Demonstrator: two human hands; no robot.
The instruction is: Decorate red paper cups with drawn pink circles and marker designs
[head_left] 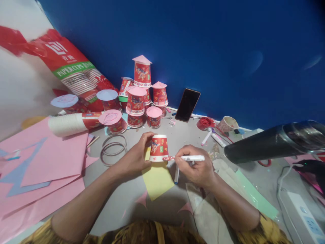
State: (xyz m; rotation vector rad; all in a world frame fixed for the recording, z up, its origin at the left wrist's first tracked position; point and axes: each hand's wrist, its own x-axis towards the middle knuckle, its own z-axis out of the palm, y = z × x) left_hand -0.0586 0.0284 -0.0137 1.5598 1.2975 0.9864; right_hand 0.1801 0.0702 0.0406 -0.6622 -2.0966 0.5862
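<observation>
My left hand [135, 156] is closed round an upside-down red paper cup [158, 147] and holds it down on a yellow paper sheet [157, 178]. My right hand [194, 166] grips a white marker [189, 158] whose tip touches the cup's rim on the right side. A second pen [176, 175] with a blue end lies under my right hand, and whether the fingers hold it I cannot tell. Behind the cup stands a stack of red cups with pink paper lids [142, 93].
Pink paper sheets [50, 162] cover the left. Wire rings [113, 149], a sleeve of paper cups [73, 123], a black phone [187, 104] against the blue wall, loose markers [214, 136], a black cylindrical tool [274, 142] and a power strip [302, 211] lie around.
</observation>
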